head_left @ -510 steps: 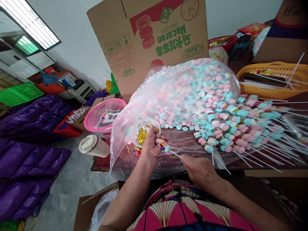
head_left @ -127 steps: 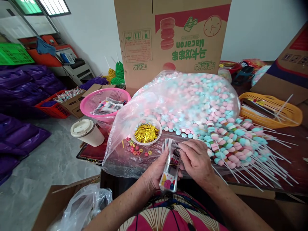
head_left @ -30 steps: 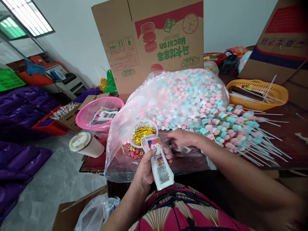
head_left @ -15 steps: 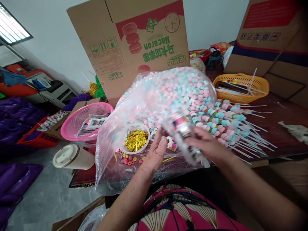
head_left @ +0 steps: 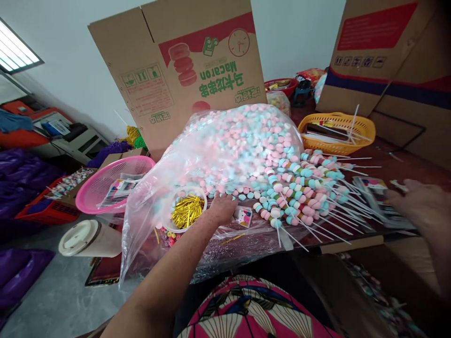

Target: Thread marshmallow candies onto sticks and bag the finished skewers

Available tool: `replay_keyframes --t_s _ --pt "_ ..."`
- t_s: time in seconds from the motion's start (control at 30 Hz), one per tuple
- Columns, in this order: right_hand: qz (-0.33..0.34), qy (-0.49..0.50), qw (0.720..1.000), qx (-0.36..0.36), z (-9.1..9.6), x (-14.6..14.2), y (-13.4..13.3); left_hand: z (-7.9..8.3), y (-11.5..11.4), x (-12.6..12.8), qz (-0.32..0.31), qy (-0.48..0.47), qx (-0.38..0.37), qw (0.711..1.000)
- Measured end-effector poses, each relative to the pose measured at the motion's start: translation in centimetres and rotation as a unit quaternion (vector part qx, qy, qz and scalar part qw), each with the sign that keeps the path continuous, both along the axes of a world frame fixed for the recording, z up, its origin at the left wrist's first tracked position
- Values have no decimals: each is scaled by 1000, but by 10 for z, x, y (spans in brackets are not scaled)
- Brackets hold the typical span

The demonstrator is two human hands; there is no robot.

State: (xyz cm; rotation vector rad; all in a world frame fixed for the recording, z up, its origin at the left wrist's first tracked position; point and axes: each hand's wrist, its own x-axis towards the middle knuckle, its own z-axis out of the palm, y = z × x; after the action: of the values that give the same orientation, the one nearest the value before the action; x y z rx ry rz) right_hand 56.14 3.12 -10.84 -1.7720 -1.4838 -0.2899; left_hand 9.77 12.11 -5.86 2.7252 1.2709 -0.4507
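My left hand point(head_left: 221, 209) lies palm down on the plastic sheet, fingers flat and holding nothing. It sits between a white bowl of gold twist ties point(head_left: 186, 211) and a small printed bag point(head_left: 243, 216). My right hand point(head_left: 419, 203) is far out to the right, blurred, with its fingers loosely spread. It hovers just over a stack of printed bags point(head_left: 375, 195) lying on the brown table point(head_left: 398, 164). Between my hands lies a heap of pink and blue candy skewers point(head_left: 303, 190). Behind them bulges a big clear sack of loose pink and blue candies point(head_left: 236, 141).
A Macaron carton point(head_left: 169, 70) stands behind the sack, and more cartons point(head_left: 387, 61) stand at the right. A yellow basket point(head_left: 366, 129) holds white sticks. At the left are a pink basket point(head_left: 88, 204), a lidded cup point(head_left: 84, 237), small ring candies point(head_left: 167, 234) and purple bags point(head_left: 21, 263).
My right hand carried the stack of printed bags from the middle to the right and now hovers over it on the table. My left hand stays by the bowl.
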Motion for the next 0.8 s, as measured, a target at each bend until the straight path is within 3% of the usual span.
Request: replay_keyframes --t_s 0.03,0.07,0.1,0.23,0.37,0.5,0.7,0.8 --pt "-56 -8 998 -12 9 -23 -5 0 -3 0 9 0 -4 1000" --pt "-72 -12 997 -37 19 -51 -10 -1 -7 0 23 0 -6 1000" --pt "-44 -14 997 -59 28 -83 -15 -2 -13 0 40 -1 -5 999" --pt "172 -8 984 -52 42 -210 -22 -8 -43 -7 124 -10 17 992" --pt "318 -13 943 -97 31 -290 -15 -19 -69 -25 189 -70 41 979" --pt "345 -46 930 -121 28 -318 -1 -33 -82 -45 194 -187 77 960" --pt "332 7 931 -155 36 -321 15 -49 -84 -62 165 -327 83 927" --pt "370 50 902 -219 34 -331 21 -51 -79 -65 127 -393 81 907"
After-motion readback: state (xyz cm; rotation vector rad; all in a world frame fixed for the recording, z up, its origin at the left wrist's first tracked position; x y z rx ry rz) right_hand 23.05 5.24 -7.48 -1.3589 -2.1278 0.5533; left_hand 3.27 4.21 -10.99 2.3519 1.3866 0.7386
